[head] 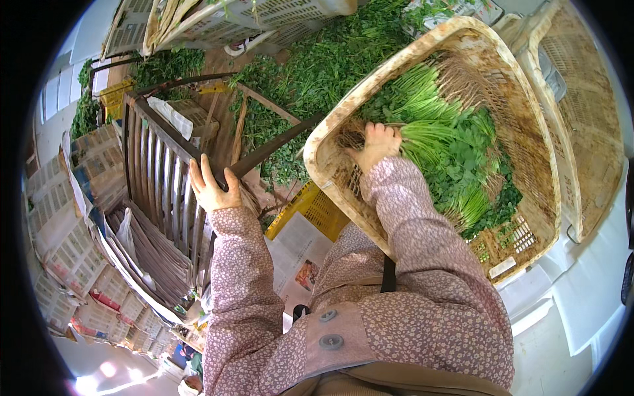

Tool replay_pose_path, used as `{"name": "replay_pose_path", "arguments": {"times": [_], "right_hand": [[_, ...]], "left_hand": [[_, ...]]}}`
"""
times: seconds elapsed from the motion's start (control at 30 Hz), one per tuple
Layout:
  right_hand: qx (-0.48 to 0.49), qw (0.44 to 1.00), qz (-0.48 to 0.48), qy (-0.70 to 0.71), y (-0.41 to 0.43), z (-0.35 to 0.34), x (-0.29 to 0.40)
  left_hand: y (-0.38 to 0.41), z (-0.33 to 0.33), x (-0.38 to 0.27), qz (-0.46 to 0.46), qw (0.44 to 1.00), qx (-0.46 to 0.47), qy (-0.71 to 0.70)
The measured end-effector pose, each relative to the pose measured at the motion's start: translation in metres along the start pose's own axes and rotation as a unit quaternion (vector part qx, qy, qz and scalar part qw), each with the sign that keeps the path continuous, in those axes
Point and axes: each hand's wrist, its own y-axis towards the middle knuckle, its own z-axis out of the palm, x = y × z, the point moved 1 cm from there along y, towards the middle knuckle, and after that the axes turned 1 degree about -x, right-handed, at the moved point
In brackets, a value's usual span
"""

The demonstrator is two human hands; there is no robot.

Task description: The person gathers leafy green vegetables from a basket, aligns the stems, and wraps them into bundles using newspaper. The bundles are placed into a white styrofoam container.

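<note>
My right hand (pixel 379 146) reaches into a dirty white plastic crate (pixel 317 168) on the right, its fingers curled at the stems and roots of a bunch of leafy green herbs (pixel 426 138). Several more bunches (pixel 470 153) lie in the crate, their thin brown roots (pixel 458 81) towards the far side. My left hand (pixel 215 185), fingers spread, rests at the corner of a slatted metal frame (pixel 168 143) and does not grip it visibly. A loose heap of green herbs (pixel 322 64) lies beyond the frame and crate.
Another dirty crate (pixel 584 123) stands at the right. A yellow plastic crate (pixel 317 210) and a printed sheet (pixel 292 257) are near my legs. Folded sheets (pixel 148 252) stand packed left of the frame. More white crates (pixel 292 17) are at the top. A dark bar (pixel 277 146) spans from frame towards crate.
</note>
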Motion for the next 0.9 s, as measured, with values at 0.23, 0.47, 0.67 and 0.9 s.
{"name": "replay_pose_path", "arguments": {"times": [0.23, 0.47, 0.67, 0.9], "right_hand": [[-0.001, 0.997, 0.043, -0.06, 0.039, 0.029, 0.029], [0.038, 0.991, -0.126, 0.017, -0.044, 0.019, -0.02], [-0.276, 0.937, -0.2, 0.078, -0.13, 0.025, -0.103], [-0.245, 0.918, -0.211, 0.23, -0.132, 0.057, -0.122]], "left_hand": [[0.002, -0.007, 0.003, 0.013, 1.0, 0.014, 0.016], [-0.006, -0.006, 0.006, -0.005, 1.0, 0.005, 0.013], [-0.001, -0.009, 0.011, -0.002, 1.0, -0.012, -0.004], [0.002, -0.033, -0.076, 0.155, 0.915, -0.069, -0.367]]}}
